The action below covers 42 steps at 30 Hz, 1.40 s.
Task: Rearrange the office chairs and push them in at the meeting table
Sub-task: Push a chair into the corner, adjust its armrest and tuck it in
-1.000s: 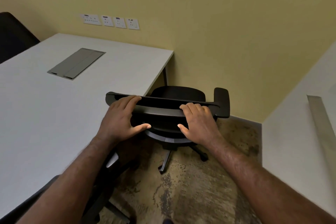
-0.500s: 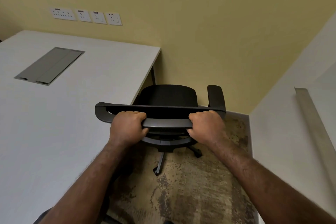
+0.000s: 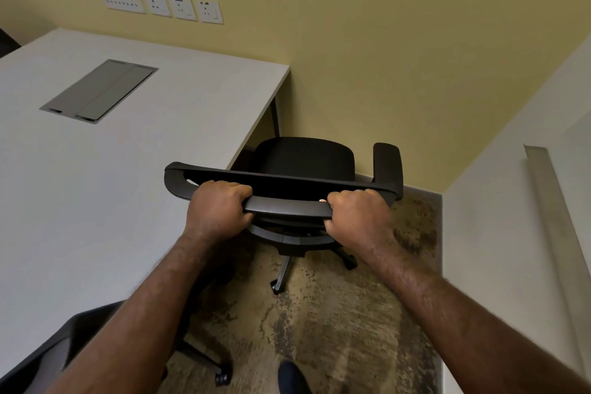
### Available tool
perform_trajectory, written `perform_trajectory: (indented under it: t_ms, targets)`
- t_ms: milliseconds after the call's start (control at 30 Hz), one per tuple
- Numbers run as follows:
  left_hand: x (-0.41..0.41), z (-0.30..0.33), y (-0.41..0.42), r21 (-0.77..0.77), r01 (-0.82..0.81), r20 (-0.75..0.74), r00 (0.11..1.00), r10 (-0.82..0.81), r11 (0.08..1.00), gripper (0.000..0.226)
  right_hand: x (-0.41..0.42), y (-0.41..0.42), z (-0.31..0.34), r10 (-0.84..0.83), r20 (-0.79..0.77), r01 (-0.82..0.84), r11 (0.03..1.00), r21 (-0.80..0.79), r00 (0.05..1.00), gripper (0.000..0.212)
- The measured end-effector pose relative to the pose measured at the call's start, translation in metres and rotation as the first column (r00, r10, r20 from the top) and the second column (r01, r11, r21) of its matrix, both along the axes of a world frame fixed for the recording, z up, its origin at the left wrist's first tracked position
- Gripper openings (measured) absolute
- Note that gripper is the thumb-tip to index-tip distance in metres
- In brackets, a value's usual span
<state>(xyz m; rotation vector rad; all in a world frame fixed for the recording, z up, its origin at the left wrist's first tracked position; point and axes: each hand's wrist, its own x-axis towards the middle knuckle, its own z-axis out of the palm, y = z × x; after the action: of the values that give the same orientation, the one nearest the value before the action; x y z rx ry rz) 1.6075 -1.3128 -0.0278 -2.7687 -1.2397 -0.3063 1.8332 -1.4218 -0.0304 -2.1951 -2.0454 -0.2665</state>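
Room: yellow matte wall (image 3: 367, 41) at 12 o'clock; mottled brown carpet (image 3: 319, 313) underfoot; white partition (image 3: 499, 233) at 3 o'clock, close to the chair's path.
Tabletop: pale grey-white laminate tabletop (image 3: 112, 185), flat with square edges, filling 9 to 11 o'clock; corner at about 12 o'clock; brushed-metal cable hatch (image 3: 99, 89) set flush into it.
Task object: black office chair (image 3: 303, 160) at centre, seat partly under the tabletop corner, backrest nearest the person, one padded armrest (image 3: 387, 163) at 2 o'clock.
Left hand: left hand (image 3: 217, 211) curled around the backrest top rail (image 3: 284, 205), knuckles up.
Right hand: right hand (image 3: 355, 217) curled around the same rail, well apart from the left.
Step (judged): steering the chair in at the table edge.
Technique (judged): push evenly through both hands, low and level so the castors roll; swivel the seat to square with the edge; watch that the hidden near armrest clears the tabletop underside.
Materials: rail is smooth moulded plastic, curved; seat looks like woven fabric; star base (image 3: 287, 262) is grey, on castors.
Other: second chair (image 3: 64, 345) at 7 o'clock, partly under the tabletop; dark shoe tip (image 3: 291, 377) at 6 o'clock; white socket plates (image 3: 160, 5) on the wall.
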Motion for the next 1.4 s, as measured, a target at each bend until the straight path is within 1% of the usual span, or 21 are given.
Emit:
perform_trajectory:
  t_ms: [100,200,300,500,600,700,767,833,867,933,1000,1100,1233,1300,1400]
  targets:
    - [-0.005,-0.001,-0.011,0.013,0.008,-0.001,1.000,-0.008,1.000,0.034,-0.007,-0.016,0.001,-0.007,0.005,0.007,1.000,0.002,1.000,0.023]
    - [-0.013,-0.005,-0.016,0.037,0.021,0.025,0.999,-0.022,0.999,0.025,-0.018,-0.031,0.000,0.000,-0.003,0.000,1.000,-0.003,1.000,0.025]
    - [-0.024,-0.006,-0.017,0.056,0.027,0.047,0.998,-0.030,0.998,0.017,-0.032,-0.040,-0.003,-0.005,-0.003,0.005,1.000,-0.008,1.000,0.022]
    - [-0.041,-0.006,-0.012,0.028,0.019,0.049,0.999,-0.021,0.999,0.004,-0.058,-0.047,-0.006,-0.014,-0.033,0.014,1.000,0.003,0.999,0.025]
    - [-0.042,-0.005,-0.009,0.014,0.028,0.061,0.998,-0.029,1.000,0.007,-0.061,-0.045,-0.007,-0.028,-0.037,0.028,1.000,0.007,0.999,0.028]
    - [-0.041,-0.004,-0.010,0.023,0.063,0.086,0.994,-0.065,0.998,0.003,-0.060,-0.046,-0.006,-0.030,-0.060,0.030,1.000,-0.008,0.998,0.030]
    - [-0.040,-0.003,-0.011,0.015,0.097,0.115,0.989,-0.098,0.995,0.018,-0.059,-0.047,-0.004,-0.030,-0.093,0.032,0.999,0.016,0.995,0.032]
    - [-0.041,-0.001,-0.011,0.000,0.141,0.140,0.980,-0.140,0.990,0.024,-0.056,-0.049,-0.002,-0.020,-0.140,0.031,0.997,0.077,0.990,0.034]
    - [-0.042,0.000,-0.011,-0.008,0.169,0.146,0.975,-0.166,0.986,0.031,-0.054,-0.050,-0.001,-0.014,-0.164,0.032,0.994,0.108,0.986,0.040]
    - [-0.044,0.002,-0.010,-0.011,0.231,0.157,0.961,-0.226,0.973,0.050,-0.048,-0.053,0.001,0.005,-0.192,0.025,0.988,0.155,0.981,0.057]
    - [-0.042,0.009,-0.004,-0.011,0.286,0.210,0.937,-0.278,0.958,0.061,-0.038,-0.054,0.007,0.035,-0.196,0.007,0.977,0.211,0.980,0.068]
    - [-0.025,0.028,0.012,0.003,0.353,0.274,0.900,-0.340,0.936,0.064,-0.016,-0.047,0.022,0.014,-0.199,0.046,0.955,0.295,0.980,0.068]
    - [0.013,0.056,0.031,0.058,0.400,0.306,0.865,-0.397,0.915,0.064,0.024,-0.035,0.043,-0.117,-0.190,0.181,0.913,0.365,0.975,0.064]
    - [0.036,0.065,0.037,0.071,0.412,0.314,0.855,-0.412,0.908,0.063,0.046,-0.033,0.050,-0.178,-0.177,0.234,0.898,0.372,0.968,0.061]
    - [0.074,0.074,0.046,0.048,0.419,0.333,0.849,-0.410,0.907,0.061,0.081,-0.034,0.053,-0.227,-0.154,0.267,0.903,0.337,0.962,0.057]
